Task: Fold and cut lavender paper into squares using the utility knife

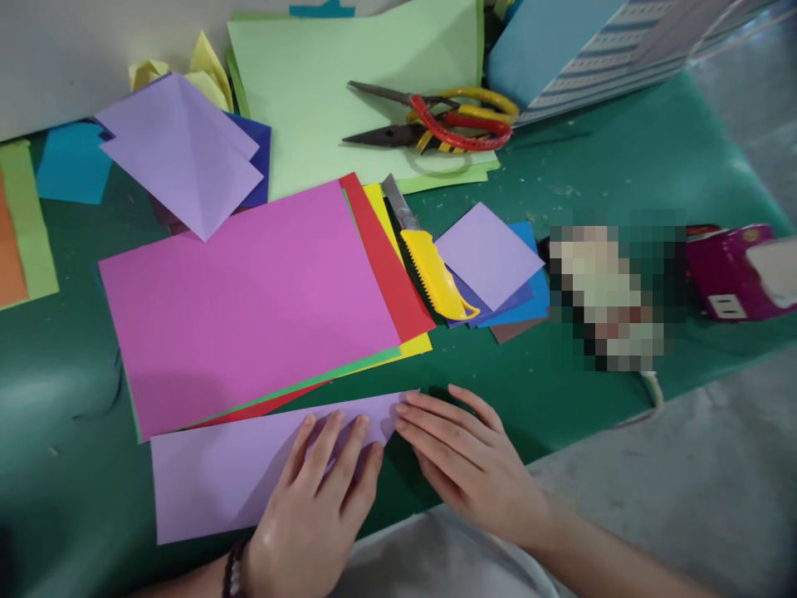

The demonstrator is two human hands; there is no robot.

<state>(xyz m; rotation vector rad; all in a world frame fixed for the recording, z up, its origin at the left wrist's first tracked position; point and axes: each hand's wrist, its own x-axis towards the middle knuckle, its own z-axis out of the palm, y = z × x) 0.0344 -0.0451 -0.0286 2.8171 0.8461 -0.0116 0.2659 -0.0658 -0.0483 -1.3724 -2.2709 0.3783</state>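
While the left hand lies flat and open on a lilac paper sheet, fingers spread, the right hand rests open beside the sheet's right end, its fingertips touching that end; neither hand grips anything. Just above the sheet, a stack of coloured paper topped by magenta lies on the green surface, with a yellow utility knife on it. Far right, a magenta box bears a white label too small to read.
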